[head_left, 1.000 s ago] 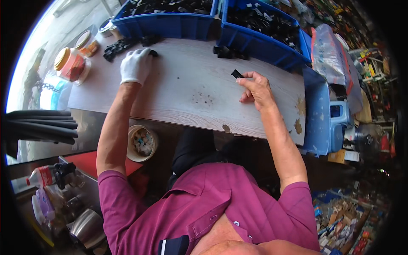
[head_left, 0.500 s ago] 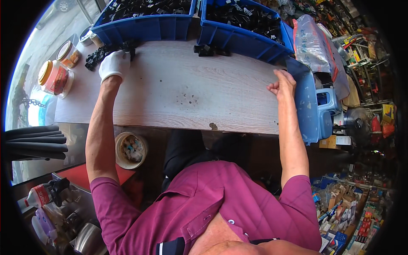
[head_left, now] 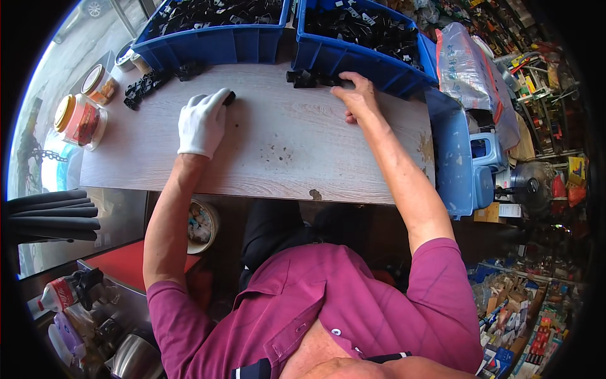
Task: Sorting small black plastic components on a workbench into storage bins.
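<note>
A small hardware workshop: blue bins (head_left: 218,44) heaped with black plastic parts line a worn wooden counter (head_left: 284,151), with crowded shelves of packaged goods (head_left: 524,316) alongside.

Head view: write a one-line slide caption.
Gloved left hand covers a black part; bare right hand touches black parts beside blue bin.

Lidded jars (head_left: 79,117), plastic bag (head_left: 464,66), perhaps a stool (head_left: 483,164)
</note>
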The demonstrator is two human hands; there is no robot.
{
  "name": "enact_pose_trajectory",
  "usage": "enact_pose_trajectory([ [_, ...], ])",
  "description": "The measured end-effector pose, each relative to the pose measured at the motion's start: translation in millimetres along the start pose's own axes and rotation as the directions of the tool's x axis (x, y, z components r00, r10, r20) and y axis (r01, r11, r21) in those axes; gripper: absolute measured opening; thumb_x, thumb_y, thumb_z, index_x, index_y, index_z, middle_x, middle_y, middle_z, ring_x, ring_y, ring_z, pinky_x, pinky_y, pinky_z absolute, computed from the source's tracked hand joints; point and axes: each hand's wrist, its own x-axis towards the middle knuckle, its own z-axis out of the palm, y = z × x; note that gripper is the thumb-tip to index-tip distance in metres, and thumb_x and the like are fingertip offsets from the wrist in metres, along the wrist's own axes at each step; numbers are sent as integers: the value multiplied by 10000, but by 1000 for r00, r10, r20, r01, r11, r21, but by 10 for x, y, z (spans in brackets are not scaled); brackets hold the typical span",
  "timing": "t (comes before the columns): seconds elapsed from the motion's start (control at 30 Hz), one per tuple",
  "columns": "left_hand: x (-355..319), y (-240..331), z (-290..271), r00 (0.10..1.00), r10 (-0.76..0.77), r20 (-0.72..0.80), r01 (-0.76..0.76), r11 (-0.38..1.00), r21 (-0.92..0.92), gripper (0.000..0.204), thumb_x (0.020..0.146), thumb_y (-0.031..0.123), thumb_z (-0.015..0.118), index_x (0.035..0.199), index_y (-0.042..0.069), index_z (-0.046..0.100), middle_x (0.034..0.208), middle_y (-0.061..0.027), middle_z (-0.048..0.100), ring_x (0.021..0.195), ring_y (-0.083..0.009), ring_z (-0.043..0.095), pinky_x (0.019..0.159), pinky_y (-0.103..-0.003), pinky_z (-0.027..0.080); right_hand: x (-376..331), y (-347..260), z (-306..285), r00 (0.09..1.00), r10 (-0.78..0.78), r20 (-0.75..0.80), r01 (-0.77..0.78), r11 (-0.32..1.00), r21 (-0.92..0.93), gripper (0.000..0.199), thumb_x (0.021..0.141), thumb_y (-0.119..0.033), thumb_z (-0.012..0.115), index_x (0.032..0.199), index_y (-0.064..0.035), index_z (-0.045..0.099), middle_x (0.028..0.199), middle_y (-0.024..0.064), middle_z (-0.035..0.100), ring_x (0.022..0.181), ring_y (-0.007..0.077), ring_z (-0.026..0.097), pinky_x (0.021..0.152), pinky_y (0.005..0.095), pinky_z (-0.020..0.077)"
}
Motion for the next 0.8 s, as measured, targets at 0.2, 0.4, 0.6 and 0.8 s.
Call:
enact_pose_trajectory([
  [0.2, 23, 112, -29, 1000, 4, 13, -4, 1000, -11, 331, 867, 90, 708, 1196, 125, 708, 1057, -123, 750, 976, -360, 692, 839, -463, 557, 34, -98, 45, 999, -25, 24, 30, 970, -240, 486, 840, -290, 818, 1275, -106, 704, 693, 58, 659, 454, 115, 552, 386, 283, 469],
  [0.4, -60, 515, -28, 989, 21, -147, -44, 986, -158, 358, 836, 97, 762, 1191, 92, 718, 1188, -133, 714, 1092, -355, 667, 949, -450, 543, -58, -76, -114, 948, 145, 282, -122, 988, -100, 366, 877, -316, 809, 1085, -32, 709, 606, 29, 591, 435, 107, 557, 386, 277, 485],
  [0.6, 288, 1194, 379, 988, 148, 45, -129, 950, -284, 216, 848, 167, 714, 1057, 115, 698, 1064, -117, 695, 974, -359, 665, 784, -476, 556, -299, -68, -165, 773, 203, 601, -181, 979, -98, 387, 943, -434, 716, 1042, -60, 702, 545, 1, 484, 446, 176, 596, 419, 343, 522],
  [0.8, 327, 1162, 601, 972, 158, 172, -135, 981, -139, 148, 902, 264, 682, 917, 122, 721, 876, -107, 713, 862, -334, 681, 733, -449, 557, -412, -72, -44, 807, 190, 559, -157, 982, -108, 447, 975, -486, 667, 1116, -63, 698, 580, 12, 503, 463, 177, 595, 451, 337, 541],
])
